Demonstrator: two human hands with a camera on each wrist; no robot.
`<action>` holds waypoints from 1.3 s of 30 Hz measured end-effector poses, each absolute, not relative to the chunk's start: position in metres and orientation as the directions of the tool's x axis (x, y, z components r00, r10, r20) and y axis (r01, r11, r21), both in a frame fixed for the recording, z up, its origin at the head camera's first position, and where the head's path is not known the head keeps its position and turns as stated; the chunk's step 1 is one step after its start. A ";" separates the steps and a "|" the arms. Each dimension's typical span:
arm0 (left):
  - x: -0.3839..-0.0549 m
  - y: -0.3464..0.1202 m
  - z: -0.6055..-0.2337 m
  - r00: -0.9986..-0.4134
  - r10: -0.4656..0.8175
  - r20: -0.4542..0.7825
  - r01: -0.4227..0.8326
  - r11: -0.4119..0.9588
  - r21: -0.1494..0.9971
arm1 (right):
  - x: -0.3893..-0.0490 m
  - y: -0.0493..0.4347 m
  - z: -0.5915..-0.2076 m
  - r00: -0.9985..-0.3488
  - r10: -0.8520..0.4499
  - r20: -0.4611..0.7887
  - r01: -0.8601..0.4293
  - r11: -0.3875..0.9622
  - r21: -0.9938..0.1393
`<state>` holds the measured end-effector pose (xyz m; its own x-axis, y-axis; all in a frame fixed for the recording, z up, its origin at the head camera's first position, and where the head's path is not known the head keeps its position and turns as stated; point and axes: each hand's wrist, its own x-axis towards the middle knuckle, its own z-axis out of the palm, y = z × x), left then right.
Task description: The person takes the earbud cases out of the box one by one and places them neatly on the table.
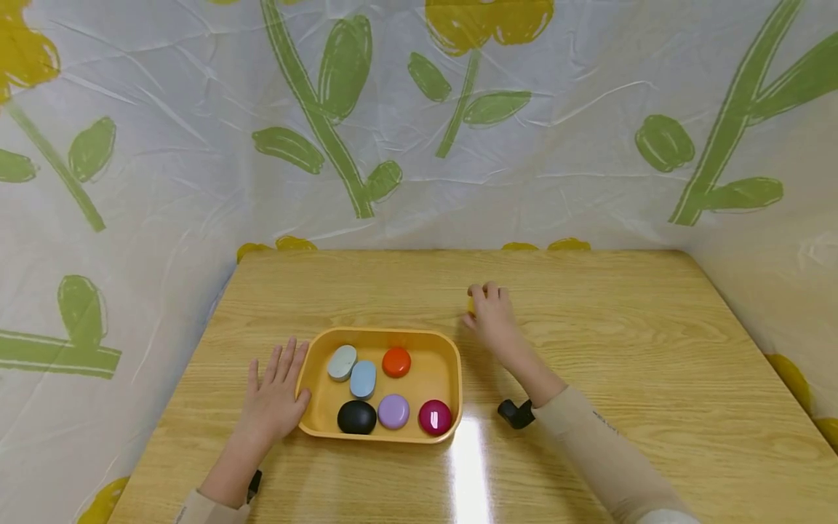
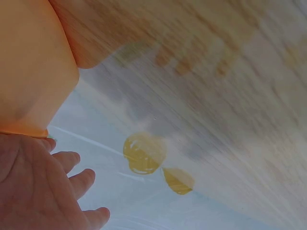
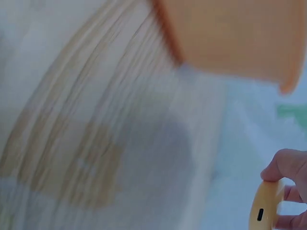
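In the head view my right hand [image 1: 495, 319] is beyond the right end of the yellow tray [image 1: 461, 378]. It pinches a yellow rounded piece [image 3: 264, 203], which shows a small dark slot in its side in the right wrist view; in the head view the fingers mostly cover it. My left hand [image 1: 275, 400] lies beside the tray's left end with fingers spread, the thumb at the rim. Inside the tray are a grey-white oval piece [image 1: 342, 363], a light blue one [image 1: 363, 380], a red one [image 1: 396, 362], a black one [image 1: 357, 418], a lilac one [image 1: 393, 412] and a magenta one [image 1: 435, 418].
The wooden table [image 1: 622, 327] extends to both sides of the tray. Around it hangs a white sheet [image 1: 524, 189] printed with green stems and yellow flowers. A black wrist mount [image 1: 516, 413] sits under my right forearm. Glare shines on the table's front.
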<state>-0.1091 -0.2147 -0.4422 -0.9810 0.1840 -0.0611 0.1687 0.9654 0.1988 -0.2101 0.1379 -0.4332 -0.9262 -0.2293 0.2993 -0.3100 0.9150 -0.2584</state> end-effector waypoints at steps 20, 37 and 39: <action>-0.109 -0.214 -0.445 -0.982 0.181 -0.049 0.168 0.966 0.195 | -0.229 0.170 -0.476 -0.984 -0.157 0.089 -0.178 0.925 -0.335; -0.108 -0.215 -0.444 -0.982 0.180 -0.064 0.164 0.965 0.203 | -0.225 0.162 -0.461 -0.988 -0.155 0.027 -0.153 0.911 -0.383; -0.108 -0.215 -0.444 -0.982 0.180 -0.062 0.163 0.965 0.206 | -0.221 0.155 -0.454 -0.983 -0.170 0.068 -0.183 0.901 -0.393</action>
